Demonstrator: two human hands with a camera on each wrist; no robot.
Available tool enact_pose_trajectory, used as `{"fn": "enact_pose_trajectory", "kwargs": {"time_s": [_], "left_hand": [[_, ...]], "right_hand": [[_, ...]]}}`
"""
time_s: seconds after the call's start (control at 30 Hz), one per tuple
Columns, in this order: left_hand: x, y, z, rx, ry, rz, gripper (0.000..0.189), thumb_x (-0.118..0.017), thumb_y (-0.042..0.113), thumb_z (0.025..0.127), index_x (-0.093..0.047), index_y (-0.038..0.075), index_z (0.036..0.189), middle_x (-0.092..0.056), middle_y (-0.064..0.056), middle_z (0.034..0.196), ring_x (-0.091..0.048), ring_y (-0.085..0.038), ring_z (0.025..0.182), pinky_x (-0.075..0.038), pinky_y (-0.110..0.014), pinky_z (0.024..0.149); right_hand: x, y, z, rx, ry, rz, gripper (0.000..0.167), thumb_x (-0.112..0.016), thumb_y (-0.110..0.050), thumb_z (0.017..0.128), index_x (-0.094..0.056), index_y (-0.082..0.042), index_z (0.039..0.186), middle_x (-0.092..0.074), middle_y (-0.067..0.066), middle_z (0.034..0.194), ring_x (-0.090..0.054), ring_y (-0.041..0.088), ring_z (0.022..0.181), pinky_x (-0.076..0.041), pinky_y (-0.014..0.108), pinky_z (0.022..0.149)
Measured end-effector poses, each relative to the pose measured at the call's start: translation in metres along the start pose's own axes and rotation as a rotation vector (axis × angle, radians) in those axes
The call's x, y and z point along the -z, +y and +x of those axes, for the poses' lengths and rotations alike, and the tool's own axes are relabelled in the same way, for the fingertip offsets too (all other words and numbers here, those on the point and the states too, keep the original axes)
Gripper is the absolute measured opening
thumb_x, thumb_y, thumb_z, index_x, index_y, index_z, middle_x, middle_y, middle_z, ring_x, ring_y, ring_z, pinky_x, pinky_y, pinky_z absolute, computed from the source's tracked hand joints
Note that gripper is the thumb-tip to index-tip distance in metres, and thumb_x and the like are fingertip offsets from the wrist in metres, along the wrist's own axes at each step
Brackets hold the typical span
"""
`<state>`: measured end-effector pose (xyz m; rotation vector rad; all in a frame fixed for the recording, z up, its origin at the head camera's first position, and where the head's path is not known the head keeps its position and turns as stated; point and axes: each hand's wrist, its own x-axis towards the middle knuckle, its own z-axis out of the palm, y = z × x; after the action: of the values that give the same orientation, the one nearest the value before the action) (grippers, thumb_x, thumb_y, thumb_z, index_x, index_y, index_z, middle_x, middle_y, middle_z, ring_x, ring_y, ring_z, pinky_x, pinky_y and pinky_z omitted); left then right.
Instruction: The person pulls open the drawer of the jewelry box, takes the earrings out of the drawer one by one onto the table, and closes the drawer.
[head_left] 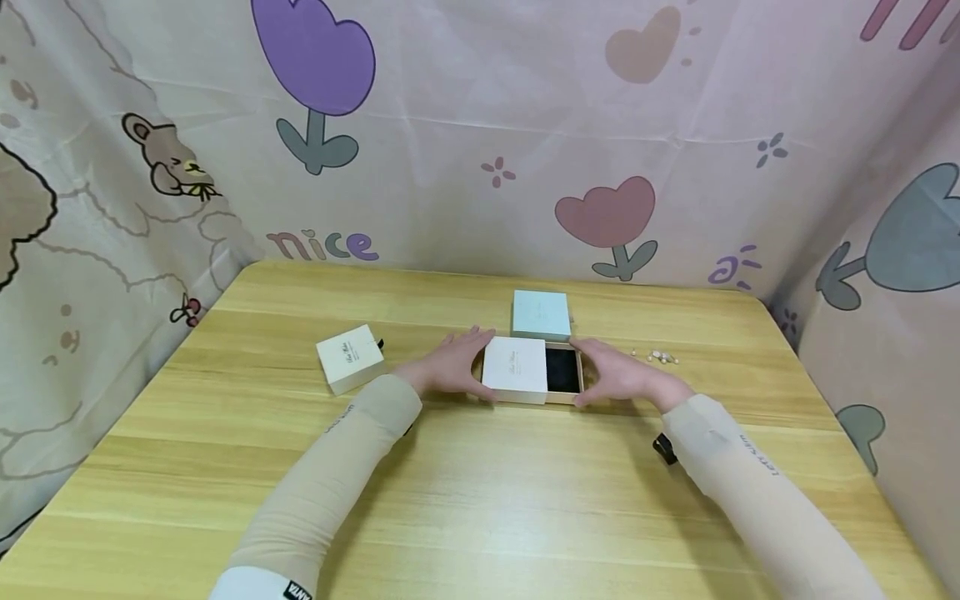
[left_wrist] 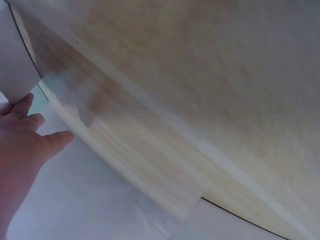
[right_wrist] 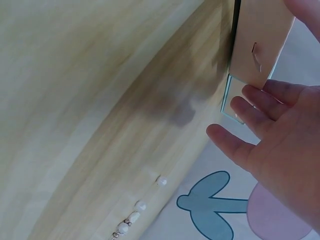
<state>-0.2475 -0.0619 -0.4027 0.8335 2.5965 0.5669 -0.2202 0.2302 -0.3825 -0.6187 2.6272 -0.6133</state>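
Observation:
A white jewelry drawer box (head_left: 514, 367) lies in front of me in the head view, its tray (head_left: 564, 398) drawn partly out to the right and showing a black lining (head_left: 561, 369). My left hand (head_left: 453, 364) holds the sleeve's left end, thumb at the near corner and fingers at the far one. On the tray's right end, my right hand (head_left: 617, 371) grips with thumb and fingertips at opposite corners. In the right wrist view, a small ribbon tab (right_wrist: 257, 60) hangs from the tray's end wall. The left wrist view catches only the sleeve's end (left_wrist: 15, 55) beside my fingers.
A pale blue box (head_left: 541, 313) sits right behind the drawer box. Another white box (head_left: 350, 358) with a black tab lies at the left. Several small pearly pieces (head_left: 662, 357) are scattered beyond my right hand. A printed cloth (head_left: 450, 192) hangs behind the wooden table (head_left: 510, 500).

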Motion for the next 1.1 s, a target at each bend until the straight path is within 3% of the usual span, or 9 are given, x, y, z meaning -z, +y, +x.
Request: {"fn": "enact_pose_trajectory", "kwargs": {"time_s": [0.43, 1.1], "left_hand": [[-0.004, -0.001, 0.003, 0.001, 0.049, 0.0, 0.107, -0.078, 0.051, 0.068, -0.022, 0.008, 0.149, -0.026, -0.008, 0.154, -0.015, -0.025, 0.145, -0.009, -0.055, 0.115], [-0.004, 0.004, 0.0, -0.003, 0.051, -0.022, 0.103, -0.078, 0.048, 0.069, -0.024, 0.008, 0.148, -0.031, -0.008, 0.152, -0.026, -0.022, 0.141, -0.014, -0.055, 0.114]], "right_hand": [[-0.002, -0.007, 0.001, 0.009, 0.024, -0.027, 0.099, -0.079, -0.028, 0.073, -0.021, 0.005, 0.146, -0.026, 0.026, 0.15, -0.027, 0.043, 0.137, -0.023, 0.054, 0.112], [-0.009, -0.023, 0.006, 0.0, 0.025, -0.026, 0.103, -0.08, -0.029, 0.071, -0.018, 0.003, 0.147, -0.02, 0.025, 0.152, -0.025, 0.043, 0.138, -0.023, 0.055, 0.111]]}}
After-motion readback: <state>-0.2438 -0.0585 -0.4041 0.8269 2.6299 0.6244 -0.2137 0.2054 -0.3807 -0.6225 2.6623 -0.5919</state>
